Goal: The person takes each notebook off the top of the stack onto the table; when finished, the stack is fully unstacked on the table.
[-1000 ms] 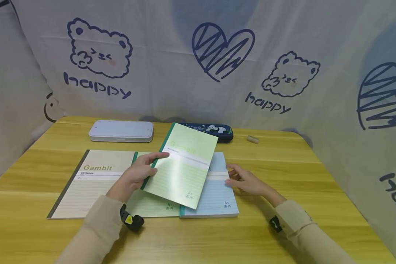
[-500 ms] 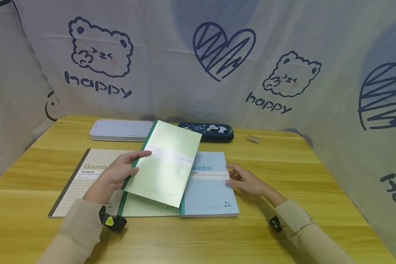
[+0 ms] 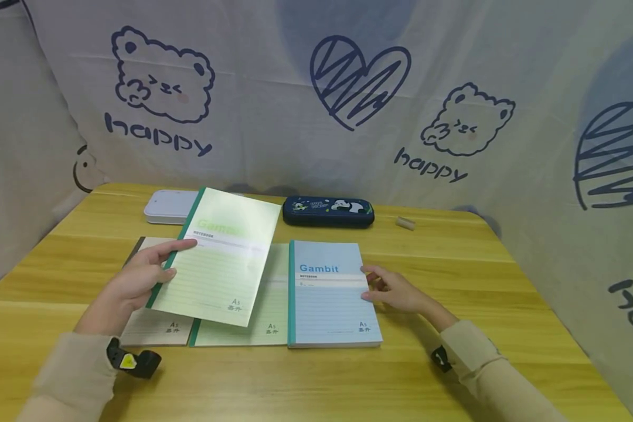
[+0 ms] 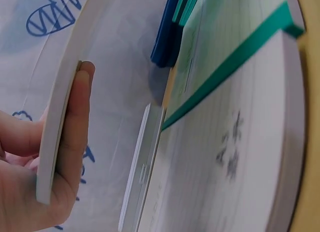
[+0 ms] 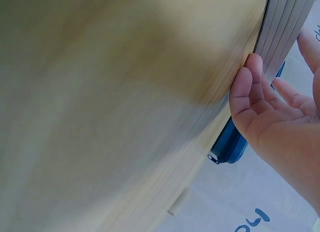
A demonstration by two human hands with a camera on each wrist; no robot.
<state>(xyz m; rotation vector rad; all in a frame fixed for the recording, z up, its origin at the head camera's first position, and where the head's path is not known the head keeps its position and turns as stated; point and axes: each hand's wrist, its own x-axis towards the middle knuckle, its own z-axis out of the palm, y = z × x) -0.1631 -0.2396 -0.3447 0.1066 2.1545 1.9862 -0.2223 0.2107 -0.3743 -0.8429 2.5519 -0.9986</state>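
Observation:
My left hand [image 3: 132, 281] grips a green Gambit notebook [image 3: 216, 264] by its dark green spine, thumb on the cover and fingers beneath, as the left wrist view shows. It is raised and tilted above a second green notebook [image 3: 276, 310] and a beige notebook [image 3: 160, 328], covering parts of both. A blue notebook [image 3: 327, 310] tops a stack at the right of the row. My right hand [image 3: 395, 291] rests its fingertips at the stack's right edge, fingers loosely bent. In the right wrist view several page blocks [image 5: 282, 29] appear layered beside that hand.
Behind the notebooks stand a white case [image 3: 169, 206], partly hidden by the raised notebook, and a navy panda pencil case [image 3: 327, 212]. A small tan block [image 3: 405, 223] lies to their right. A printed cloth [image 3: 274, 140] hangs behind the wooden table [image 3: 401, 375].
My left hand has carried the green notebook leftward, from over the blue notebook to over the beige one. The blue cover is now uncovered. My right hand has stayed in place.

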